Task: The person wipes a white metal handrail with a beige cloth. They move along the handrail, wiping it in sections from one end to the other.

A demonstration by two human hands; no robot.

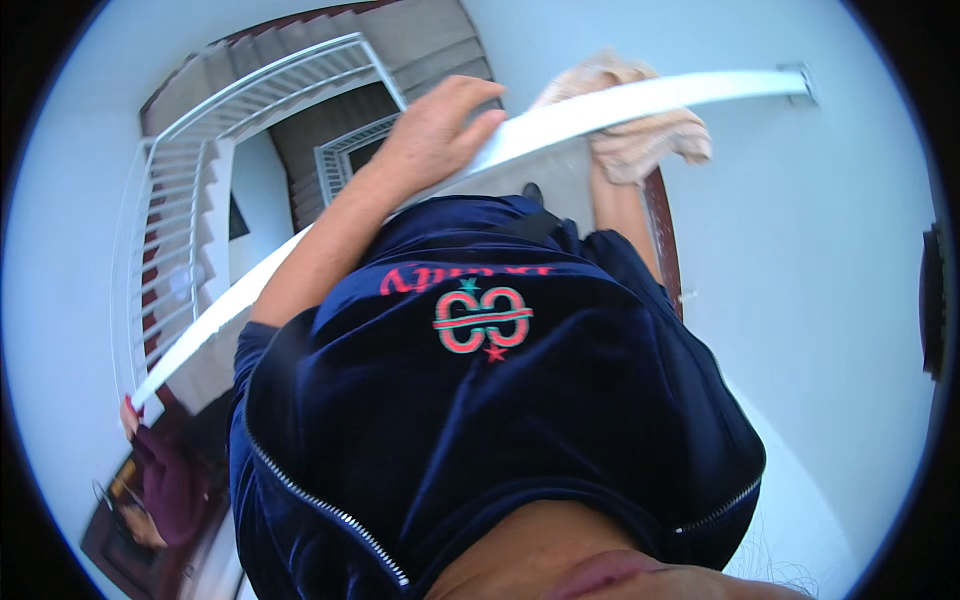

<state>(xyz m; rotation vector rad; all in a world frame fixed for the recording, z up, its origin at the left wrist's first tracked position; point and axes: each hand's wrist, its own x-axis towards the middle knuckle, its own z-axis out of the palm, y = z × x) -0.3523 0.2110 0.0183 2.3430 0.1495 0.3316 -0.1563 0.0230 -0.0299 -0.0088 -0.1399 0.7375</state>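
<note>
A white handrail (640, 100) runs slantwise across the view, from a bracket on the right wall down to the lower left. My right hand, largely covered by a pale beige cloth (650, 140), presses it around the rail; the cloth shows on both sides of the bar, and my fingers are hidden. My left hand (435, 130) lies over the rail farther left, its thumb and forefinger apart and nothing seen between them. Whether its other fingers touch the bar is hidden.
At upper left, stairs (225, 75) descend around a stairwell with white railings (260, 85). A person in a maroon sleeve (170, 480) has a hand at the rail's lower left end. A pale wall (780, 220) stands on the right. A dark shoe (532, 190) shows below the rail.
</note>
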